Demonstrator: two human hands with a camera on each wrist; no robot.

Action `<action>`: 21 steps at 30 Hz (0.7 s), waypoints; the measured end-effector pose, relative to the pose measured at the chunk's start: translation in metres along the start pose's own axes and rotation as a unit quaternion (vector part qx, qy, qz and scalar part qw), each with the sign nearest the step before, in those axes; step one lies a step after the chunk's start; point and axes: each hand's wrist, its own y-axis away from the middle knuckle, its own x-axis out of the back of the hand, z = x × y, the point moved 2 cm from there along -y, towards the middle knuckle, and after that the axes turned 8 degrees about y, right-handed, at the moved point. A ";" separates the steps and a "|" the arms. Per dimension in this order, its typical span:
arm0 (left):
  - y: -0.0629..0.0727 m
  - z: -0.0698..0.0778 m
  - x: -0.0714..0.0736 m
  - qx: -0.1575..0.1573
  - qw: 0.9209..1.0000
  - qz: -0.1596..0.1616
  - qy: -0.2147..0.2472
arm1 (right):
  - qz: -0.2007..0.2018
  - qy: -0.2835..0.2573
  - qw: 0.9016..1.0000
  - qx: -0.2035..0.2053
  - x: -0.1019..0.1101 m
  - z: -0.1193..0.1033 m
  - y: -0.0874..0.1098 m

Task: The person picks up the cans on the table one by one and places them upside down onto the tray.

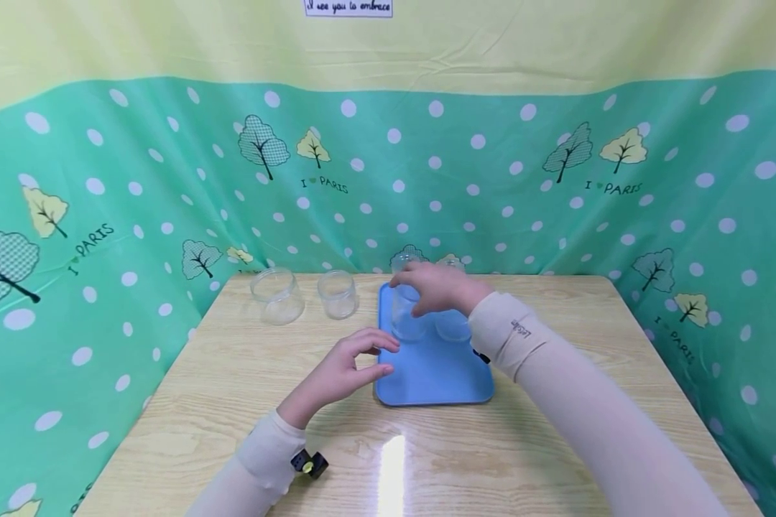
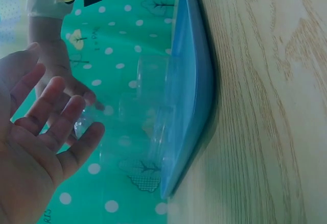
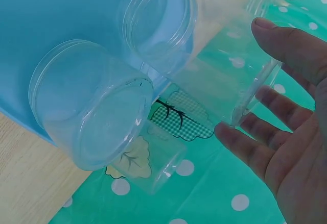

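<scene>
My right hand [image 1: 433, 283] reaches over the blue tray [image 1: 433, 377], beside the upper part of a stack of clear jars. In the right wrist view the thumb and fingers spread around the end of a clear jar [image 3: 219, 86], fingertips right at its edge, a gap between it and the palm. A second stack, a wide clear jar [image 3: 87, 106] with a smaller jar [image 3: 153, 157] on top, stands alongside on the tray, partly behind the right wrist in the head view. My left hand [image 1: 345, 366] hovers at the tray's left edge, fingers loosely bent, holding nothing.
Two more clear jars stand on the wooden table [image 1: 233, 402] left of the tray: a wide one [image 1: 278, 294] and a smaller one [image 1: 338, 294]. A green dotted curtain [image 1: 336, 222] hangs behind the table and along its sides.
</scene>
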 end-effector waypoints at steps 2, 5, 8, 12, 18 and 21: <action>0.000 0.000 0.000 0.000 1.000 0.000 -0.001 | 0.001 0.002 1.000 0.002 -0.001 0.000 -0.001; 0.000 0.000 0.000 -0.002 1.000 -0.002 -0.001 | 0.002 0.003 1.000 0.005 -0.003 0.000 -0.003; 0.000 -0.001 0.001 -0.007 1.000 -0.004 -0.004 | 0.000 0.012 1.000 0.007 -0.005 0.000 -0.006; 0.000 0.000 0.001 -0.013 1.000 -0.006 -0.005 | 0.001 0.025 1.000 0.009 -0.007 0.000 -0.008; 0.001 0.000 0.001 -0.018 1.000 -0.008 -0.008 | 0.010 0.031 0.999 0.011 -0.009 0.000 -0.011; 0.001 0.000 0.001 -0.014 1.000 -0.009 -0.012 | 0.014 0.031 0.999 0.011 -0.011 0.001 -0.012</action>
